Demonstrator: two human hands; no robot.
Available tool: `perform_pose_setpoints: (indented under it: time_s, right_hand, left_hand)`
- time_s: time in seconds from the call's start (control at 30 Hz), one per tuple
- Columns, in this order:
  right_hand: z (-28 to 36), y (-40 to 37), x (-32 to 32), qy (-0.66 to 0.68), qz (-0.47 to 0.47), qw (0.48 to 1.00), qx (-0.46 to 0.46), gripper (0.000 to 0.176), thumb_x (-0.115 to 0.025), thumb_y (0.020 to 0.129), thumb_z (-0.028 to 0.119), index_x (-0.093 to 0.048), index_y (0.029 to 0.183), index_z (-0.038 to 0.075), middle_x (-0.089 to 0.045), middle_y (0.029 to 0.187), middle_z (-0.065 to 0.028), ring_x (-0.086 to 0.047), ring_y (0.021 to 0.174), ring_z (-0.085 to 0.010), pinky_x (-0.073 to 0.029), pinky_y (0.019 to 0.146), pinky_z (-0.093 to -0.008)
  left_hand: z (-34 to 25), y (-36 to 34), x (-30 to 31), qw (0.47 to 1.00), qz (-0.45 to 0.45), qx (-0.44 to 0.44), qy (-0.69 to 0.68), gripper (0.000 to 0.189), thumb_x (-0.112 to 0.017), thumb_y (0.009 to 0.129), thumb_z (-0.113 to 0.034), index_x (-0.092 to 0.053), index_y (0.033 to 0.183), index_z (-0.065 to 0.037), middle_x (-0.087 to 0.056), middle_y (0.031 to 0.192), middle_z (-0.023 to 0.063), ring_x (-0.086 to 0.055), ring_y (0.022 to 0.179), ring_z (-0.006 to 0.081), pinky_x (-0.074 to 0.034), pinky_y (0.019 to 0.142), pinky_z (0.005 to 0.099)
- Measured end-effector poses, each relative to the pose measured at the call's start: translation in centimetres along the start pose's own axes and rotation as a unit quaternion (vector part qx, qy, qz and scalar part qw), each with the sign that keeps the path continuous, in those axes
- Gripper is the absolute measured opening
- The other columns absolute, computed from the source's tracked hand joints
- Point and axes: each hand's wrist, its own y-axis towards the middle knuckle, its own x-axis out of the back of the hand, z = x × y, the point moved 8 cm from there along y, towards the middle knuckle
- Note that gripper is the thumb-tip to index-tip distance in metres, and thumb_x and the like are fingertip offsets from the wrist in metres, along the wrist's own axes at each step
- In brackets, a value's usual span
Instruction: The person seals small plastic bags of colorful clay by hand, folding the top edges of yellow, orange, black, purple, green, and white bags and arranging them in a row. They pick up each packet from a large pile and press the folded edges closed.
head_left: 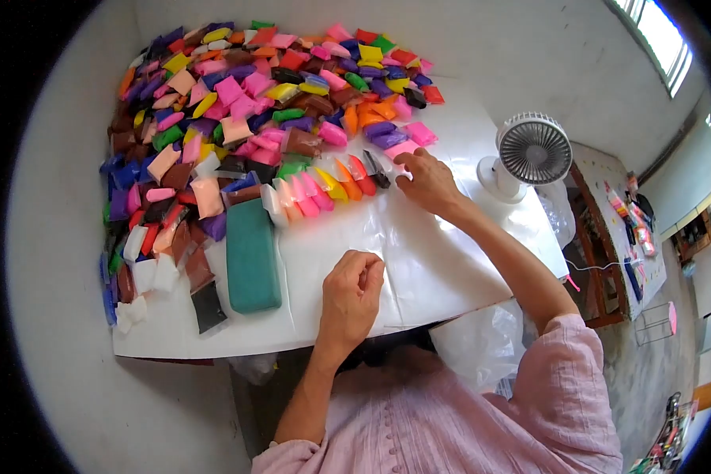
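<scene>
My right hand (426, 180) rests on the white table (450, 261) at the end of a row of small clay packets (324, 189), fingertips touching a dark packet (378, 169). The row runs white, pink, yellow, orange, red, black. My left hand (351, 294) lies near the table's front edge with fingers curled, pinching a clear plastic sheet (419, 253) that covers the table. A large pile of coloured clay packets (245, 103) fills the far left part of the table.
A teal block (251, 254) lies left of my left hand. A small white desk fan (529, 152) stands at the table's right edge. A clear plastic bag (482, 340) hangs below the front edge. A cluttered shelf (632, 229) stands at the right.
</scene>
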Motion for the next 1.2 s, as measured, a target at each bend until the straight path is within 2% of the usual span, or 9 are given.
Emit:
perform_pose_setpoints:
  time_s: [0.37, 0.5, 0.57, 0.77, 0.87, 0.97, 1.0, 1.13, 1.2]
  right_hand:
    - [-2.3, 3.2, -1.8, -0.004, -0.016, 1.0, -0.004, 0.026, -0.058, 0.083, 0.017, -0.064, 0.108, 0.01, -0.058, 0.101, -0.0153, -0.061, 0.092, -0.0321, -0.049, 0.082, -0.0424]
    - [-2.4, 3.1, -1.4, -0.01, -0.003, 1.0, 0.008, 0.035, -0.062, 0.081, 0.018, -0.061, 0.115, 0.01, -0.053, 0.112, -0.0197, -0.06, 0.095, -0.0366, -0.049, 0.085, -0.0449]
    - [-1.9, 2.1, -0.8, -0.02, -0.013, 0.999, 0.041, 0.037, -0.062, 0.082, 0.019, -0.059, 0.117, 0.009, -0.052, 0.114, -0.0201, -0.06, 0.095, -0.0366, -0.049, 0.085, -0.0445]
    - [-0.4, -3.9, 2.2, 0.061, 0.056, 0.997, 0.004, 0.031, -0.063, 0.083, 0.02, -0.063, 0.108, 0.002, -0.059, 0.101, -0.0183, -0.061, 0.09, -0.0348, -0.048, 0.079, -0.0433]
    - [0.2, -7.3, 3.9, 0.09, 0.044, 0.995, -0.01, 0.026, -0.063, 0.084, 0.018, -0.064, 0.103, 0.001, -0.062, 0.094, -0.0166, -0.062, 0.083, -0.0337, -0.048, 0.073, -0.0428]
    - [0.5, -9.8, 4.9, 0.101, 0.057, 0.993, -0.022, 0.024, -0.063, 0.084, 0.016, -0.064, 0.104, 0.002, -0.063, 0.095, -0.016, -0.062, 0.076, -0.033, -0.049, 0.068, -0.0424]
    - [0.3, -10.7, 4.8, 0.104, 0.029, 0.994, -0.008, 0.021, -0.064, 0.084, 0.015, -0.064, 0.101, 0.003, -0.061, 0.091, -0.015, -0.061, 0.069, -0.0321, -0.049, 0.064, -0.0415]
    - [1.5, -13.1, 4.8, 0.023, -0.086, 0.996, 0.029, 0.014, -0.063, 0.084, 0.015, -0.06, 0.094, 0.006, -0.055, 0.085, -0.0113, -0.06, 0.07, -0.0294, -0.049, 0.062, -0.0397]
    - [1.9, -13.1, 4.8, 0.008, -0.086, 0.996, 0.032, 0.013, -0.062, 0.084, 0.014, -0.06, 0.095, 0.007, -0.055, 0.086, -0.011, -0.06, 0.073, -0.0286, -0.049, 0.063, -0.0395]
  left_hand:
    - [0.2, 0.0, 0.0, 1.0, -0.001, 0.005, -0.01, 0.011, -0.061, 0.089, -0.008, -0.061, 0.089, 0.003, -0.056, 0.076, 0.0059, -0.048, 0.063, 0.0115, -0.041, 0.058, 0.0261]
    - [0.3, 0.0, -0.1, 1.0, -0.001, 0.002, -0.015, 0.011, -0.062, 0.089, -0.007, -0.061, 0.09, 0.003, -0.056, 0.076, 0.0058, -0.048, 0.063, 0.0113, -0.041, 0.058, 0.0258]
    - [0.5, -0.1, -0.1, 1.0, 0.0, 0.006, -0.018, 0.011, -0.062, 0.089, -0.007, -0.061, 0.09, 0.003, -0.056, 0.076, 0.0057, -0.048, 0.063, 0.0111, -0.041, 0.058, 0.0257]
    - [0.1, 0.0, -0.1, 1.0, 0.004, 0.006, -0.007, 0.013, -0.061, 0.09, -0.009, -0.06, 0.089, 0.003, -0.056, 0.075, 0.0056, -0.047, 0.063, 0.0117, -0.041, 0.058, 0.0262]
    - [0.1, 0.0, -0.1, 1.0, 0.003, 0.005, -0.008, 0.013, -0.061, 0.09, -0.01, -0.06, 0.089, 0.003, -0.056, 0.076, 0.0056, -0.047, 0.063, 0.0118, -0.041, 0.058, 0.0265]
    - [0.0, 0.0, -0.1, 1.0, 0.006, 0.011, -0.001, 0.013, -0.061, 0.09, -0.009, -0.06, 0.089, 0.003, -0.056, 0.076, 0.0055, -0.047, 0.063, 0.0117, -0.041, 0.059, 0.0263]
    - [0.0, 0.0, -0.1, 1.0, 0.006, 0.012, -0.001, 0.013, -0.061, 0.09, -0.009, -0.06, 0.089, 0.003, -0.056, 0.076, 0.0054, -0.047, 0.063, 0.0116, -0.041, 0.059, 0.0262]
    - [0.1, 0.0, -0.1, 1.0, 0.006, 0.024, -0.001, 0.012, -0.061, 0.09, -0.009, -0.06, 0.089, 0.003, -0.056, 0.075, 0.0052, -0.048, 0.064, 0.0115, -0.041, 0.059, 0.0258]
    - [0.1, 0.0, -0.1, 1.0, 0.007, 0.026, 0.001, 0.012, -0.061, 0.09, -0.009, -0.06, 0.089, 0.003, -0.057, 0.074, 0.0049, -0.048, 0.065, 0.0114, -0.042, 0.06, 0.0256]
